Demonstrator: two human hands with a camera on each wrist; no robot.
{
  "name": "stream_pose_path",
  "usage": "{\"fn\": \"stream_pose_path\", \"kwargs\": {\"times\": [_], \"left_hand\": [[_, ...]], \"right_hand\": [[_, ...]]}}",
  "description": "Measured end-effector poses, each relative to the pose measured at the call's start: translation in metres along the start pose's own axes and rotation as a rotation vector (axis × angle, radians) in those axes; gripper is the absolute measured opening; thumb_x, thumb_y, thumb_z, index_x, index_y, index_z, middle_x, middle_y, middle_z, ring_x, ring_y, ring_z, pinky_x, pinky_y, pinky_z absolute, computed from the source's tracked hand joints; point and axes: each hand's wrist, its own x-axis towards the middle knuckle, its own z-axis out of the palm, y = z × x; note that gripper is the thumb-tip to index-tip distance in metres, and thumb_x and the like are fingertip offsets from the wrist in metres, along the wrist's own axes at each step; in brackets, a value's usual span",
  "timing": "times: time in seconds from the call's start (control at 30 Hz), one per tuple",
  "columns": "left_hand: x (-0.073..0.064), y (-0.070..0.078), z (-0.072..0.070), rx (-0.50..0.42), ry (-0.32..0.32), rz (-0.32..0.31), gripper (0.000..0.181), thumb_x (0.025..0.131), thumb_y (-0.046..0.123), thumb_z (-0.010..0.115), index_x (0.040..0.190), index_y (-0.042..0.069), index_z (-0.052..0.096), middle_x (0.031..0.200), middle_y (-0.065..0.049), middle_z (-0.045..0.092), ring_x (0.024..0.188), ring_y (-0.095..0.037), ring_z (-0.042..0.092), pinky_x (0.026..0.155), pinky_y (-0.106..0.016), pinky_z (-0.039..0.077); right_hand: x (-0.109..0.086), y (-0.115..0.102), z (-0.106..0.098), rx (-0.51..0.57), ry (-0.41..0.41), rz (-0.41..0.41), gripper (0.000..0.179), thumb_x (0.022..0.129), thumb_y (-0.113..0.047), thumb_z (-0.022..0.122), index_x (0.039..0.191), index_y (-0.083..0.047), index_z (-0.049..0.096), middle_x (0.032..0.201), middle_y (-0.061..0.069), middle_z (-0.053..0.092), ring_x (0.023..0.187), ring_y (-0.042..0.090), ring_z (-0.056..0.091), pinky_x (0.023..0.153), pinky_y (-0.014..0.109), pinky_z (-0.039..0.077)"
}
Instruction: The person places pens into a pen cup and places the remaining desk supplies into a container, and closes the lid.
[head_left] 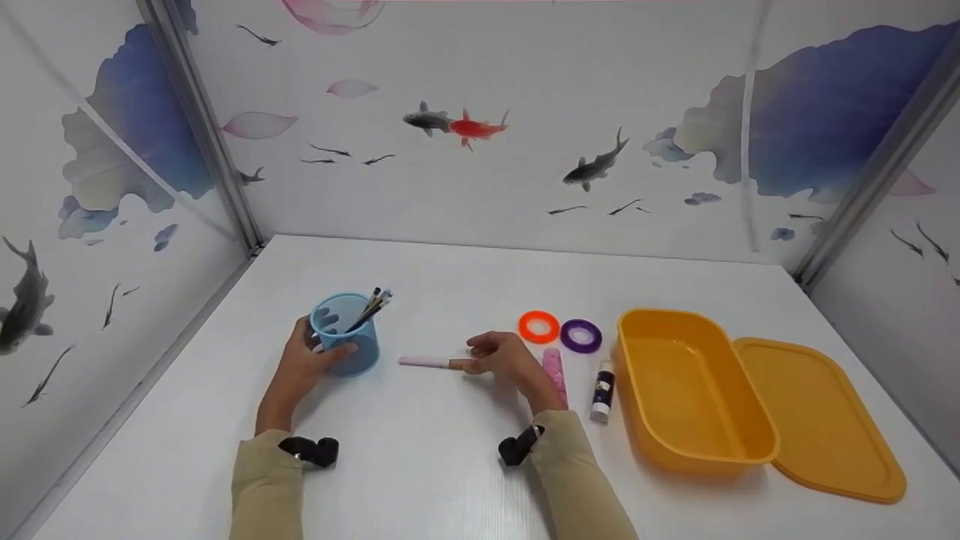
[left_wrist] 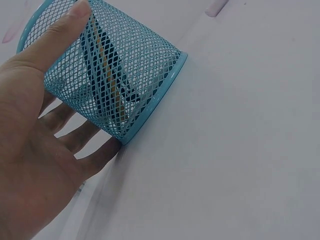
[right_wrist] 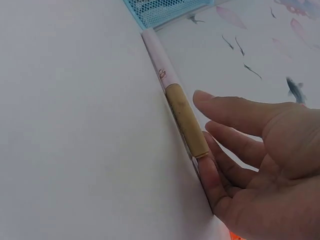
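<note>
On the left of the table, my left hand (head_left: 304, 360) grips a light blue mesh pen cup (head_left: 356, 358), thumb across its near side and fingers round behind. Several thin paintbrushes (head_left: 371, 307) lean inside the cup, and their handles show through the mesh in the left wrist view. To the right lies a slim stick (right_wrist: 187, 120), pale pink with a small red mark on one part and tan on the other. My right hand (head_left: 506, 360) is at its tan end; a fingertip touches that end while the thumb stays apart from it.
Right of the right hand lie an orange ring (head_left: 538, 327), a purple ring (head_left: 581, 336), a pink patterned stick (head_left: 553, 367) and a glue stick (head_left: 602, 391). A yellow bin (head_left: 634, 382) stands farther right, beside its yellow lid (head_left: 832, 420). Printed walls enclose the white table.
</note>
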Motion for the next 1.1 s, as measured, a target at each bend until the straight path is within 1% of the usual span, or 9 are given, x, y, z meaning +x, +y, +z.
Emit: {"fn": "stream_pose_path", "kwargs": {"times": [0.13, 0.23, 0.33, 0.6, 0.73, 0.87, 1.0, 1.1], "left_hand": [[0.002, -0.001, 0.001, -0.017, 0.003, 0.009, 0.103, 0.086, 0.039, 0.078, 0.159, 0.008, 0.012, 0.167, -0.019, 0.02, 0.155, -0.041, 0.016, 0.126, -0.057, 0.021], [0.002, -0.001, 0.002, -0.036, 0.001, 0.018, 0.101, 0.087, 0.038, 0.078, 0.158, 0.008, 0.013, 0.167, -0.018, 0.02, 0.156, -0.04, 0.016, 0.125, -0.056, 0.022], [0.001, 0.0, 0.003, -0.032, 0.0, 0.018, 0.101, 0.087, 0.039, 0.077, 0.159, 0.009, 0.013, 0.167, -0.017, 0.02, 0.156, -0.04, 0.015, 0.125, -0.057, 0.022], [0.001, -0.002, 0.004, -0.029, -0.009, 0.011, 0.104, 0.087, 0.038, 0.078, 0.159, 0.008, 0.01, 0.167, -0.019, 0.018, 0.156, -0.041, 0.014, 0.125, -0.058, 0.022], [0.001, -0.003, 0.003, -0.026, -0.006, 0.012, 0.103, 0.087, 0.036, 0.078, 0.159, 0.008, 0.01, 0.167, -0.019, 0.017, 0.155, -0.042, 0.015, 0.125, -0.058, 0.022], [0.002, -0.004, 0.002, -0.018, -0.009, 0.01, 0.104, 0.087, 0.037, 0.077, 0.16, 0.008, 0.008, 0.167, -0.02, 0.017, 0.155, -0.042, 0.015, 0.124, -0.058, 0.023], [0.001, -0.003, 0.001, -0.006, -0.009, 0.009, 0.105, 0.087, 0.04, 0.077, 0.16, 0.008, 0.009, 0.167, -0.019, 0.017, 0.155, -0.042, 0.015, 0.125, -0.058, 0.022], [0.001, -0.002, 0.0, -0.012, -0.006, 0.015, 0.103, 0.087, 0.039, 0.078, 0.159, 0.008, 0.011, 0.167, -0.019, 0.02, 0.155, -0.041, 0.017, 0.125, -0.058, 0.023]], "right_hand": [[0.0, -0.003, 0.002, -0.065, 0.014, 0.027, 0.036, 0.084, -0.009, 0.08, 0.119, -0.011, 0.071, 0.107, 0.006, 0.069, 0.095, 0.021, 0.059, 0.092, 0.031, 0.055], [0.001, -0.005, 0.005, -0.116, 0.033, 0.05, 0.031, 0.084, -0.007, 0.079, 0.113, -0.012, 0.074, 0.103, 0.007, 0.068, 0.091, 0.02, 0.058, 0.086, 0.029, 0.057], [0.0, -0.006, 0.006, -0.144, 0.043, 0.062, 0.027, 0.084, -0.007, 0.079, 0.11, -0.012, 0.075, 0.101, 0.007, 0.068, 0.091, 0.021, 0.058, 0.085, 0.03, 0.057], [-0.003, -0.007, 0.007, -0.202, 0.051, 0.053, 0.018, 0.086, -0.01, 0.077, 0.104, -0.012, 0.077, 0.1, 0.007, 0.07, 0.087, 0.02, 0.059, 0.081, 0.029, 0.057], [-0.002, -0.007, 0.007, -0.199, 0.04, 0.059, 0.014, 0.089, -0.015, 0.076, 0.103, -0.013, 0.077, 0.101, 0.006, 0.071, 0.09, 0.022, 0.059, 0.083, 0.031, 0.058], [-0.001, -0.009, 0.005, -0.17, 0.041, 0.067, 0.013, 0.09, -0.019, 0.075, 0.103, -0.016, 0.077, 0.101, 0.004, 0.071, 0.094, 0.022, 0.059, 0.086, 0.033, 0.058], [0.0, -0.013, 0.004, -0.116, 0.087, 0.008, 0.016, 0.091, -0.024, 0.075, 0.104, -0.015, 0.077, 0.101, 0.004, 0.072, 0.094, 0.021, 0.059, 0.086, 0.032, 0.057], [-0.001, -0.019, 0.005, -0.055, 0.152, -0.068, 0.019, 0.091, -0.026, 0.074, 0.103, -0.012, 0.077, 0.102, 0.006, 0.073, 0.093, 0.02, 0.061, 0.084, 0.03, 0.056]]}}
